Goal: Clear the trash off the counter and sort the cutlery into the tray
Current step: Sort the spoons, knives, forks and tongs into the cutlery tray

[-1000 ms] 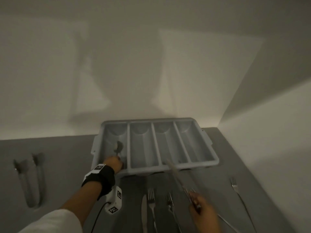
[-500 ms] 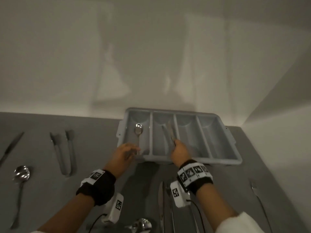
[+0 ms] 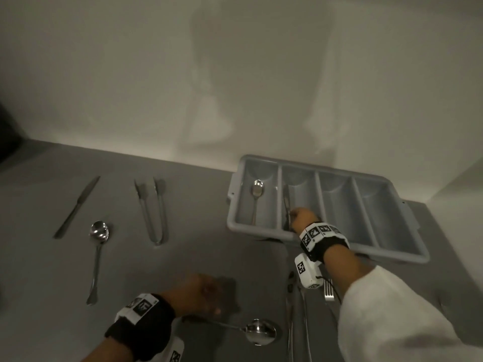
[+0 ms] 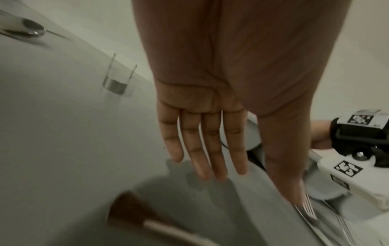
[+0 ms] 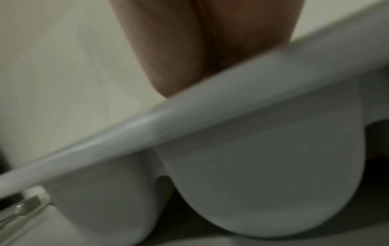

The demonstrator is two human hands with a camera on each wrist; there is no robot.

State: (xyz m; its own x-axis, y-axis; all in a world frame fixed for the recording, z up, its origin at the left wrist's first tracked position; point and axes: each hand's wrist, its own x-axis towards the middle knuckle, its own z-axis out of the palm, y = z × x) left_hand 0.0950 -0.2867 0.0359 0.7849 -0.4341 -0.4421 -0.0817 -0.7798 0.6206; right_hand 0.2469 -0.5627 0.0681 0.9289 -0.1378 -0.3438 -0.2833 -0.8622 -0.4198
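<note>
A grey four-compartment cutlery tray (image 3: 407, 218) sits at the back right of the counter. A spoon (image 3: 257, 190) lies in its leftmost compartment. A knife (image 3: 286, 199) lies along the second compartment. My right hand (image 3: 300, 216) reaches over the near rim to the knife's handle end. The tray rim (image 5: 189, 119) hides its fingers in the right wrist view, so the grip is unclear. My left hand (image 3: 201, 293) hovers low over the near counter, by the handle of a large spoon (image 3: 258, 333). Its fingers (image 4: 206, 149) are straight and hold nothing.
On the counter to the left lie a knife (image 3: 77, 205), a spoon (image 3: 98, 254) and tongs (image 3: 153, 210). Forks (image 3: 328, 290) and other cutlery (image 3: 295, 309) lie in front of the tray under my right forearm. White walls close the back and right.
My left hand has left the spoon in the first compartment and drawn back to the near counter. My right hand has brought the knife down into the second compartment. The view has swung left.
</note>
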